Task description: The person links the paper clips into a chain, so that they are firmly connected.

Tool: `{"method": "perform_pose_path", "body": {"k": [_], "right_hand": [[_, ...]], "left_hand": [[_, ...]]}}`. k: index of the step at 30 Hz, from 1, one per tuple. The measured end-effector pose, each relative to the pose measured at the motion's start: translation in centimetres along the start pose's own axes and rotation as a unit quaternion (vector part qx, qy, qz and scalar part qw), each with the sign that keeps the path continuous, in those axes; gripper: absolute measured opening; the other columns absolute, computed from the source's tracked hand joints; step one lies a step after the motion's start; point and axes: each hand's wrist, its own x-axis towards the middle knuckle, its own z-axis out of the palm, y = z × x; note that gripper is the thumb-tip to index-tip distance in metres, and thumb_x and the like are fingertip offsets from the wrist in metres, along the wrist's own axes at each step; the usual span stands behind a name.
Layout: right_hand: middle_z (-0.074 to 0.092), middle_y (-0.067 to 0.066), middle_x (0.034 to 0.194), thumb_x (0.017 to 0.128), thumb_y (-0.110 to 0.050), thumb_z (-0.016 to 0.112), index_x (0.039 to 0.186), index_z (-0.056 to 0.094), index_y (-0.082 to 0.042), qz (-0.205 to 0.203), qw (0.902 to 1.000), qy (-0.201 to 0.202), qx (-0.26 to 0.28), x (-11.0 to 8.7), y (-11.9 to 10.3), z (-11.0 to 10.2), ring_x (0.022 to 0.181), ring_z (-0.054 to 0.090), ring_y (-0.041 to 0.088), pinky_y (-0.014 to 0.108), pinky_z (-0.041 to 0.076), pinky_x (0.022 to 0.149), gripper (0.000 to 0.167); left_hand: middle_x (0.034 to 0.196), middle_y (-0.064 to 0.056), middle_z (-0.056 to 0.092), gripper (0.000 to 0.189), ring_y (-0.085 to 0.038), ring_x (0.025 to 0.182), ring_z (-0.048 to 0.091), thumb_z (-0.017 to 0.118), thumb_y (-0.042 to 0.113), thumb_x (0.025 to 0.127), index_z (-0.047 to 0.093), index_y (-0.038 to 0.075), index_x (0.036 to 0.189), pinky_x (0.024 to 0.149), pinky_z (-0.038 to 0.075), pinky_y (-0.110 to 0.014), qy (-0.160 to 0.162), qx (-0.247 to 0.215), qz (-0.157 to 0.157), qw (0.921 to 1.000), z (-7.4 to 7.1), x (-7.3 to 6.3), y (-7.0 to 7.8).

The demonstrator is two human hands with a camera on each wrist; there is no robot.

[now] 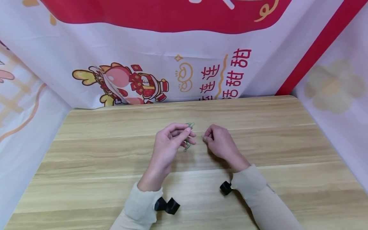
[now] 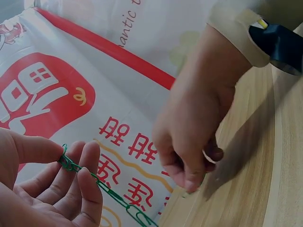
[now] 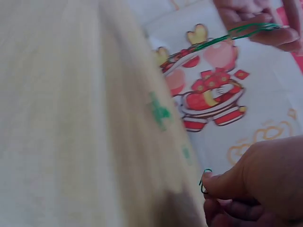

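Between thumb and forefinger, my left hand (image 1: 169,145) pinches one end of a chain of linked green paper clips (image 2: 112,193). The chain dangles past the other fingers, which are loosely spread. To its right, a short gap away, my right hand (image 1: 220,142) is low over the table. In the right wrist view its thumb and finger pinch a single green paper clip (image 3: 204,183), mostly hidden by the fingertips. The single clip is apart from the chain.
On the wooden table (image 1: 109,153), blurred green pieces (image 3: 161,113) show in the right wrist view. A white cloth (image 1: 138,44) with red print and cartoon figures hangs behind the table's far edge. Black wrist cameras (image 1: 172,206) sit at both cuffs.
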Motion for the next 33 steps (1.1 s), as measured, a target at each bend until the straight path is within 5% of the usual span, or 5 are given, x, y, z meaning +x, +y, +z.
{"method": "perform_pose_path", "body": {"k": [9,15,33], "right_hand": [[0.067,0.012,0.106,0.111,-0.020,0.061,0.127,0.067,-0.011,-0.042,0.9848,-0.006,0.168,-1.3,-1.3,-3.2,0.089,0.065,0.027,0.032,0.057,0.076,0.020],[0.067,0.013,0.105,0.108,-0.018,0.065,0.124,0.071,-0.012,-0.066,0.9675,0.013,0.244,-2.0,-2.0,-4.3,0.086,0.066,0.025,0.036,0.061,0.077,0.017],[0.076,0.010,0.105,0.106,-0.018,0.070,0.119,0.074,-0.008,-0.090,0.9439,0.027,0.317,-2.7,-2.1,-5.2,0.089,0.071,0.023,0.031,0.063,0.079,0.017]], "left_hand": [[0.105,-0.007,0.084,0.021,-0.016,0.080,0.081,0.069,0.010,0.105,0.071,0.003,0.124,0.072,0.062,-0.028,0.023,-0.009,-0.016,0.9996,0.1,0.0,0.0],[0.107,-0.009,0.084,0.022,-0.018,0.079,0.082,0.068,0.010,0.105,0.068,0.002,0.126,0.070,0.062,-0.028,0.027,-0.007,-0.015,0.9995,0.1,-0.1,-0.1],[0.104,-0.007,0.084,0.016,-0.018,0.081,0.080,0.069,0.017,0.106,0.075,0.008,0.118,0.076,0.061,-0.031,-0.016,0.041,-0.018,0.9989,0.5,-0.2,-0.2]]}}
